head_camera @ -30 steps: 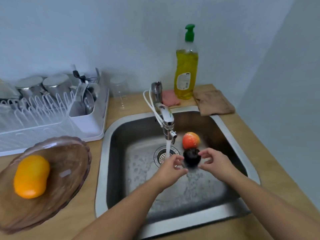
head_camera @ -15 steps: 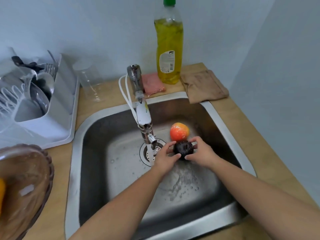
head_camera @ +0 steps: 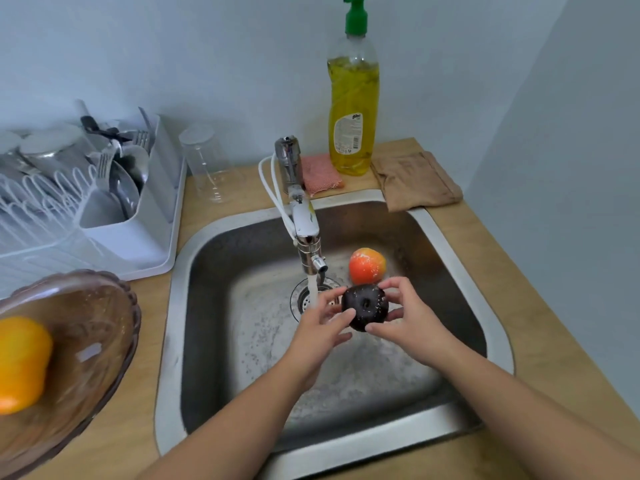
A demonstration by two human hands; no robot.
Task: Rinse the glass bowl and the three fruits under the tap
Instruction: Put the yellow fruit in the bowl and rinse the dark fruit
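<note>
- The stainless sink (head_camera: pixel 460 268) is set into the wooden surface (head_camera: pixel 540 327); the tap (head_camera: pixel 306 230) runs a thin stream over the drain.
- The glass bowl (head_camera: pixel 104 341) sits on the surface at left, holding an orange fruit (head_camera: pixel 20 362).
- The left hand (head_camera: pixel 320 329) and right hand (head_camera: pixel 412 323) now have the dark fruit (head_camera: pixel 364 307) turned dimple-up, just right of the stream instead of under it; fingers of both clasp its sides.
- The red-orange fruit (head_camera: pixel 367 265) lies on the sink floor behind, likely next for rinsing.
</note>
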